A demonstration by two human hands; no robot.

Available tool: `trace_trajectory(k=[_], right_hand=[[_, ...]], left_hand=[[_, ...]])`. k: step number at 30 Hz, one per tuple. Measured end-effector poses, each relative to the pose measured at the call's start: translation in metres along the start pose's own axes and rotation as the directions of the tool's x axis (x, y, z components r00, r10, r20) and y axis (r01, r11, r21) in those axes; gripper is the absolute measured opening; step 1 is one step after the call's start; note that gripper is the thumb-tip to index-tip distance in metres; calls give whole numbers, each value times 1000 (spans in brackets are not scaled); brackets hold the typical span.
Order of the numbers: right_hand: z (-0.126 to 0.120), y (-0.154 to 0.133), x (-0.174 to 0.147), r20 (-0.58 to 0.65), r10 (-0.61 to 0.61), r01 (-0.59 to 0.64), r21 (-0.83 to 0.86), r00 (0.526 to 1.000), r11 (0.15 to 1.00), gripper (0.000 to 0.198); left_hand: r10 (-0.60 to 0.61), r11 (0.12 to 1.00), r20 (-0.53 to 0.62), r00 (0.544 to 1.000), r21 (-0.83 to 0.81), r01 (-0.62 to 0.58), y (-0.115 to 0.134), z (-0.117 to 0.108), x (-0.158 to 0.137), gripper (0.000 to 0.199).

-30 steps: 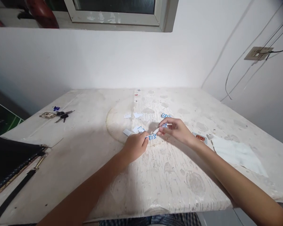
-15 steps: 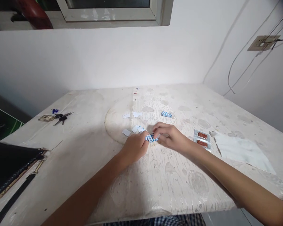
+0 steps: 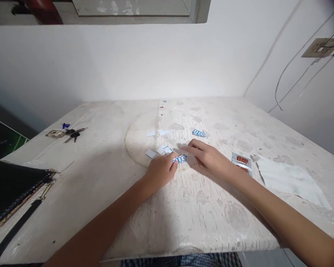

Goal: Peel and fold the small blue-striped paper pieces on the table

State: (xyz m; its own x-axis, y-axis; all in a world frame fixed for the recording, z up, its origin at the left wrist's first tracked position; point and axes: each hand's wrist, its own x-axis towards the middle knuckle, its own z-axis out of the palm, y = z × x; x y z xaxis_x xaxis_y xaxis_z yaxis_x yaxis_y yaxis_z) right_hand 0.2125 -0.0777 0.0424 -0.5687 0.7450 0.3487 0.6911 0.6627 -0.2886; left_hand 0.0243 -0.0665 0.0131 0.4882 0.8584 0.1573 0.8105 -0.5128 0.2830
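Between thumb and fingers, my left hand (image 3: 161, 170) pinches a small white sticker strip with blue outlined shapes (image 3: 180, 159), just above the table. My right hand (image 3: 206, 154) is just right of the strip, apart from it, its fingers apart and nothing visible in them. Near my left hand lie small white paper pieces (image 3: 150, 153), and beyond them two more white paper pieces (image 3: 164, 132). A similar blue-patterned strip (image 3: 199, 132) rests on the table past my right hand.
The table (image 3: 183, 215) has a plastic cover. To the right are a silver blister pack with reddish-brown contents (image 3: 242, 159), partly behind my forearm, and a white cloth (image 3: 289, 180). At left lie keys (image 3: 74, 134), a small blue item (image 3: 66, 126) and a black zipped pouch (image 3: 16, 189).
My right hand has let go of the strip and drawn slightly away to the right. My left hand still holds the strip. The camera view has tilted down slightly.
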Motion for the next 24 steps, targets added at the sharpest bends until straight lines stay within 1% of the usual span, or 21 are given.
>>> trace_trajectory(k=[2,4,7,9,11,15,20,22,24], right_hand=[[-3,-2,0,-11,43,-42,87,999,995,44],[-4,-5,1,0,70,-69,203,998,977,41],[-3,-8,3,34,49,-57,320,998,946,38],[-2,-8,4,34,57,-65,332,998,941,38],[2,-6,4,16,95,-95,325,995,941,36],[13,-3,3,-7,170,-157,346,985,925,28],[20,-4,2,16,317,-300,378,948,876,14],[22,-5,2,0,340,-315,375,940,872,10],[25,-5,2,-35,342,-309,350,939,884,8]], left_hand=[[-29,999,9,1000,-22,30,0,0,1,19],[-55,997,16,998,-48,55,-1,0,2,18],[-72,994,16,997,-80,73,-1,0,2,18],[-79,993,26,997,-86,81,-1,-1,3,18],[-74,993,41,996,-86,77,0,-3,2,18],[-28,996,54,998,-86,33,1,-5,1,20],[18,994,47,999,-110,-13,2,-6,0,15],[5,994,48,999,-110,0,2,-5,0,14],[-10,995,45,999,-96,15,3,-5,0,16]])
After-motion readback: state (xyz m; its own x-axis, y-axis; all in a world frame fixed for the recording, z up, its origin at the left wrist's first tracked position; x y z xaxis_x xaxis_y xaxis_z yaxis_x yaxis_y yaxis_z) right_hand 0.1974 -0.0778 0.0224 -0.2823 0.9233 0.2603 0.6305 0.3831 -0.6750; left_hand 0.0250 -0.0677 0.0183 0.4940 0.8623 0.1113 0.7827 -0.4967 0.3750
